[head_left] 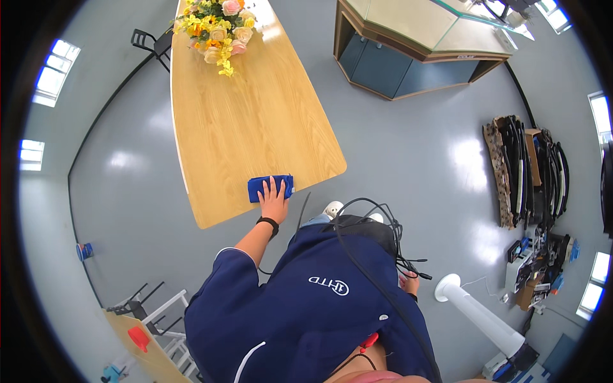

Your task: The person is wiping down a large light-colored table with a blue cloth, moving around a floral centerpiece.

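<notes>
On the near end of the wooden table (pixel 255 127) lies a folded dark blue cloth (pixel 255 189). My left hand (pixel 273 203) rests flat on top of it, fingers spread and pointing away from me. A black band circles that wrist. My right hand (pixel 410 281) hangs low at my right side, mostly covered by my body and the sleeve. Black cables (pixel 397 236) dangle beside it; whether its fingers touch them I cannot tell.
A bouquet of yellow and pink flowers (pixel 220 32) stands on the table's far end. Beyond to the right is an angular glass-topped counter (pixel 408 64). Dark clothes (pixel 527 172) hang at the right. A white column (pixel 482 313) stands nearer, and a dark chair (pixel 153 45) is behind the table.
</notes>
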The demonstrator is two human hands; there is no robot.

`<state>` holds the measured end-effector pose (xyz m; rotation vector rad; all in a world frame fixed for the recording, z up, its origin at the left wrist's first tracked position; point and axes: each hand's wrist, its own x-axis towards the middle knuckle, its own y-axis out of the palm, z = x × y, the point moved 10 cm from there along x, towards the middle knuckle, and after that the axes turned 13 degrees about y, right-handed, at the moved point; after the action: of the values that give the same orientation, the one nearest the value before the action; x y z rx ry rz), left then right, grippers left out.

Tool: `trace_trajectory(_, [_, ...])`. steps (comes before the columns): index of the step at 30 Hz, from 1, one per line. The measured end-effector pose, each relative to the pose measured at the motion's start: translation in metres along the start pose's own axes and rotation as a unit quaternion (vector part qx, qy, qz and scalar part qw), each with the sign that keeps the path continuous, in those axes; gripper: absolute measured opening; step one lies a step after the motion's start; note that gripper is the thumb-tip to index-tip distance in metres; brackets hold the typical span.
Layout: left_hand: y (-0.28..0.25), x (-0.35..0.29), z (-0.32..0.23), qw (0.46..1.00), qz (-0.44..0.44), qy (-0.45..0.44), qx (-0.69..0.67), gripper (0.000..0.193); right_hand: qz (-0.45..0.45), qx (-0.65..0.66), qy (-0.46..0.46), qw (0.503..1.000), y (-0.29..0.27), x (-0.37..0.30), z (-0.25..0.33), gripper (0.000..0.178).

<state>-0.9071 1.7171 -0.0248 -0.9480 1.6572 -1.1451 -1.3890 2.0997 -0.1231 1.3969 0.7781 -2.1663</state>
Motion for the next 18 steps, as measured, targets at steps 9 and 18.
trace_trajectory(9, [-0.004, 0.025, -0.04, 0.999, -0.029, -0.035, 0.002, 0.059, 0.043, -0.098, -0.021, 0.994, -0.003, 0.048, 0.155, 0.03])
trace_trajectory(18, [-0.014, 0.035, -0.061, 0.974, -0.058, -0.217, -0.038, 0.079, -0.02, -0.124, -0.003, 0.992, -0.093, 0.129, 0.273, 0.032])
